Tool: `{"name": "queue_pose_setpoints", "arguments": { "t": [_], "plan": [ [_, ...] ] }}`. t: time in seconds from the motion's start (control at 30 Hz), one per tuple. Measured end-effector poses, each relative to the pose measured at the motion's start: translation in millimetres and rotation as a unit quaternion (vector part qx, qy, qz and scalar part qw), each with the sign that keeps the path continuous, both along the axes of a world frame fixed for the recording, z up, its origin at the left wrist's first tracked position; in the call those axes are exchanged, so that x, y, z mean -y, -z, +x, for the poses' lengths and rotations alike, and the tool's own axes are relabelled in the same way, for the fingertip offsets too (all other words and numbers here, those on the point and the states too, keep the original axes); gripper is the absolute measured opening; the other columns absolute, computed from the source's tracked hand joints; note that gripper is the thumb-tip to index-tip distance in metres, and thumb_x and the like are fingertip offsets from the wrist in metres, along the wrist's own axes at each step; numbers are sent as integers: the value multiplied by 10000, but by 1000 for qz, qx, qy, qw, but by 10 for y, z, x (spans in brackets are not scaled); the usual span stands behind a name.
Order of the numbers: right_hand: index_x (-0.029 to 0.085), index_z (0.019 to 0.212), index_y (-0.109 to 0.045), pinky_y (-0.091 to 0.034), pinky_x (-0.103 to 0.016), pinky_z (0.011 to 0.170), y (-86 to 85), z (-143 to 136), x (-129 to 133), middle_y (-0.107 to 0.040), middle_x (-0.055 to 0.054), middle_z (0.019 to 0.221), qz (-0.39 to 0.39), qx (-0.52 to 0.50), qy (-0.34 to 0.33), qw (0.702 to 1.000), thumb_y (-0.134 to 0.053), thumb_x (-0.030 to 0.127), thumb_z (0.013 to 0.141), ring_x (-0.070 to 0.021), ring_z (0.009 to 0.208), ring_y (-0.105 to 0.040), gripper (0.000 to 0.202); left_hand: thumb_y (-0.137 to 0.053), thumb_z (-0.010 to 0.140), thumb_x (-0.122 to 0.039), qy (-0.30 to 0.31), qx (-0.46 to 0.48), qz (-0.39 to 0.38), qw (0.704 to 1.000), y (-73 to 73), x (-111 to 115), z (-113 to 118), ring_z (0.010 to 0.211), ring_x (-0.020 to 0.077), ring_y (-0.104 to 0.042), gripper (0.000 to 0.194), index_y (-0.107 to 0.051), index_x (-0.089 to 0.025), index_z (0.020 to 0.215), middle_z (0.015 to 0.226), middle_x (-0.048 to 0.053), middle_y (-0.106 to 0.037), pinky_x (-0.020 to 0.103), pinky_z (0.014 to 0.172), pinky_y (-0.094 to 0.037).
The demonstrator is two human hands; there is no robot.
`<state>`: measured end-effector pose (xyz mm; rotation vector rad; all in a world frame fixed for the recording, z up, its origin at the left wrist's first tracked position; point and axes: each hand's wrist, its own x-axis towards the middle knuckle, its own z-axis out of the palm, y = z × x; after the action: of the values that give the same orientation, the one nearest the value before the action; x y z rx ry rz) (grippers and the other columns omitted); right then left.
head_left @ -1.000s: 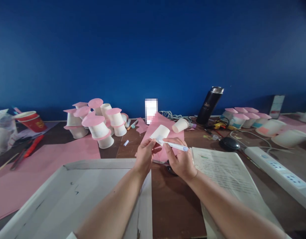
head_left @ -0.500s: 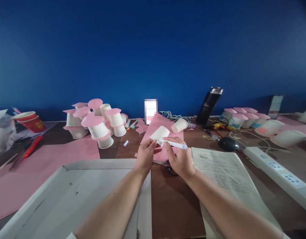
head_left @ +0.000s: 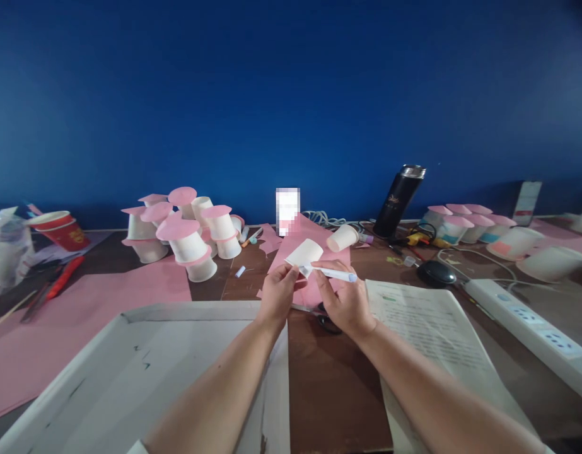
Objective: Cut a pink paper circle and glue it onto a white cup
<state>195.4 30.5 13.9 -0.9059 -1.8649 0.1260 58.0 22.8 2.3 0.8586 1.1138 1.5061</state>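
My left hand [head_left: 277, 293] is closed, thumb and fingertips pinching a small white piece [head_left: 306, 270] that looks like paper. In my right hand [head_left: 346, 301] a white marker pen [head_left: 335, 273] with a bluish end lies slanted, its tip pointing left at that piece. Just beyond the fingertips is a white paper cup [head_left: 306, 251], tilted on pink paper [head_left: 314, 230]; whether the left fingers touch it, I cannot tell. Another paper cup [head_left: 342, 238] lies on its side to the right. Black-handled scissors [head_left: 327, 323] are partly hidden under my right hand.
Stacked paper cups with pink discs [head_left: 181, 243] stand at left, near a small white cap [head_left: 240, 271]. A white tray [head_left: 144, 310] fills the front left. Written sheets [head_left: 423, 321], a power strip [head_left: 522, 318], a mouse [head_left: 437, 273] and a black flask [head_left: 398, 205] are at right.
Both hands keep nearly the same grip and place. The pen tip still meets the small white piece. The whole view has shifted very slightly.
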Motion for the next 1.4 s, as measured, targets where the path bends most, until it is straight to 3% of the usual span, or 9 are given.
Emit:
{"name": "queue_pose_setpoints", "arguments": {
  "t": [0.1, 0.27, 0.4, 0.57, 0.7, 0.87, 1.07, 1.4],
  "plan": [
    [204, 1004, -621, -468, -381, 868, 2, 3, -8, -686, -74, 987, 0, -15, 28, 999, -492, 265, 899, -228, 968, -620, 177, -681, 693, -413, -4, -4, -1, 1000, -10, 5, 2, 639, 104, -585, 285, -608, -144, 634, 650, 4, -586, 221, 652, -478],
    [205, 1005, -621, -474, -368, 869, 5, 3, -17, -686, -70, 987, -6, -3, 7, 1000, -493, 269, 898, -220, 972, -621, 179, -691, 680, -404, -11, -2, -11, 1000, -7, 2, 4, 601, 97, -566, 278, -613, -141, 635, 650, 9, -592, 222, 623, -474],
    [203, 998, -625, -477, -379, 871, 6, -6, -11, -681, -77, 985, -8, -18, 32, 999, -465, 292, 910, -225, 969, -622, 203, -698, 668, -419, -12, -4, -11, 1000, -7, -2, 6, 604, 101, -569, 288, -618, -144, 630, 641, 8, -592, 222, 619, -473],
    [208, 1012, -619, -483, -361, 858, 9, -6, -7, -680, -69, 986, -7, 3, -6, 1000, -482, 279, 903, -218, 966, -622, 189, -702, 658, -410, -12, -1, -15, 1000, -15, 1, 8, 616, 104, -567, 278, -637, -140, 651, 672, 26, -621, 214, 602, -463],
    [204, 1000, -620, -477, -371, 851, 16, 1, -19, -683, -71, 978, -16, -12, 31, 999, -485, 279, 902, -225, 960, -620, 183, -686, 676, -405, -12, -17, -16, 1000, -26, 11, 11, 591, 99, -562, 277, -602, -147, 618, 629, 11, -599, 206, 589, -454],
    [209, 1001, -619, -474, -365, 860, -13, -10, 16, -683, -67, 979, -4, -5, -5, 1000, -488, 265, 899, -217, 958, -621, 175, -696, 667, -403, -9, -1, -13, 1000, -28, 8, 11, 609, 101, -562, 269, -625, -145, 638, 659, 17, -609, 216, 605, -463],
    [212, 1006, -620, -469, -395, 864, -23, -12, 33, -676, -78, 981, 8, -45, 29, 999, -474, 280, 904, -231, 956, -616, 191, -677, 687, -384, -20, 3, -14, 1000, -19, -3, 12, 609, 95, -572, 241, -626, -151, 652, 672, 7, -607, 218, 617, -470],
    [205, 998, -626, -464, -400, 873, 20, 6, -23, -680, -77, 1000, -4, -27, 55, 998, -490, 279, 898, -239, 966, -609, 185, -680, 679, -386, -22, 16, -14, 1000, -23, -1, 10, 615, 116, -590, 258, -611, -144, 624, 659, 25, -603, 236, 609, -487]
  ]
}}
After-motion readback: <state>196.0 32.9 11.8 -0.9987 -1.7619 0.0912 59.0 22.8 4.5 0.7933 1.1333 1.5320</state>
